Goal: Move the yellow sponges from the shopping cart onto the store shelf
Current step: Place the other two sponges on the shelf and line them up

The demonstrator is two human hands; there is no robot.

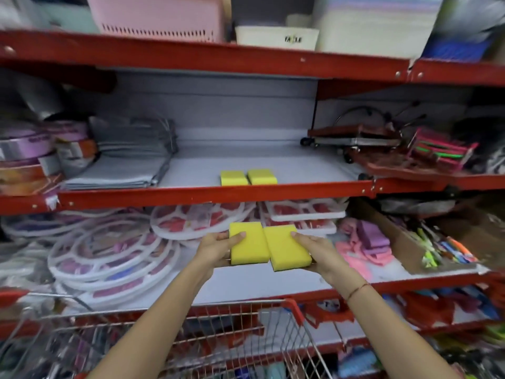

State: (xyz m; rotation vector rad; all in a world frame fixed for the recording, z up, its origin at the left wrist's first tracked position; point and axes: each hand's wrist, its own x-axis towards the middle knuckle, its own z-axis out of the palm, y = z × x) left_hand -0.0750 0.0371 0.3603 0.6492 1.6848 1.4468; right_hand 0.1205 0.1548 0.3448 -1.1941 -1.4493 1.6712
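Both my hands are raised in front of the shelves, each gripping one yellow sponge. My left hand (pixel 216 248) holds the left sponge (pixel 247 246) and my right hand (pixel 318 254) holds the right sponge (pixel 287 248); the two sponges touch side by side. Two more yellow sponges (pixel 233 178) (pixel 262 177) lie next to each other near the front edge of the grey middle shelf (pixel 246 160), above my hands. The wire shopping cart (pixel 232 326) with red trim sits below my forearms.
Folded grey cloths (pixel 128 162) lie left of the shelved sponges, a red wheeled item (pixel 352 138) to the right. Round white-framed packs (pixel 114 255) and pink cloths (pixel 363 244) fill the lower shelf. A pink basket (pixel 155 17) and white bins sit on top.
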